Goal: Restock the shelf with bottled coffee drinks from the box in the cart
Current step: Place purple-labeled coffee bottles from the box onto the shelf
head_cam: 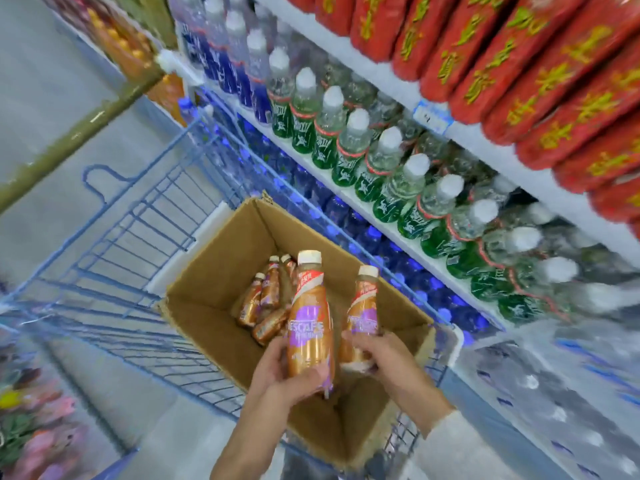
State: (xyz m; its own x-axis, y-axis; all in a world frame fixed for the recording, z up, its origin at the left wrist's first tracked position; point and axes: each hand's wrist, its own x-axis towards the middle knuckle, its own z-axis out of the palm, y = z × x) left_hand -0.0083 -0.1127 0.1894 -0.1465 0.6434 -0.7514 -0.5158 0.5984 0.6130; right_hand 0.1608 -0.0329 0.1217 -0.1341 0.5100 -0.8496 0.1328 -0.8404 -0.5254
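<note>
An open cardboard box (207, 296) sits in the blue wire cart (114, 237). Several brown coffee bottles with cream caps (265, 301) lie in the box's far corner. My left hand (280, 372) grips the lower body of a tall coffee bottle (310, 317), holding it upright above the box. My right hand (384, 358) grips the base of a second coffee bottle (363, 306), also upright, just to the right of the first. The shelf (388, 230) runs along the right side of the cart.
The shelf's middle level holds rows of green-labelled clear bottles (349, 147) with white caps. Red packages (519, 74) fill the level above, blue bottles (381, 251) the level below. Orange drinks (131, 53) stand further down the aisle. Colourful goods (31, 427) lie at the lower left.
</note>
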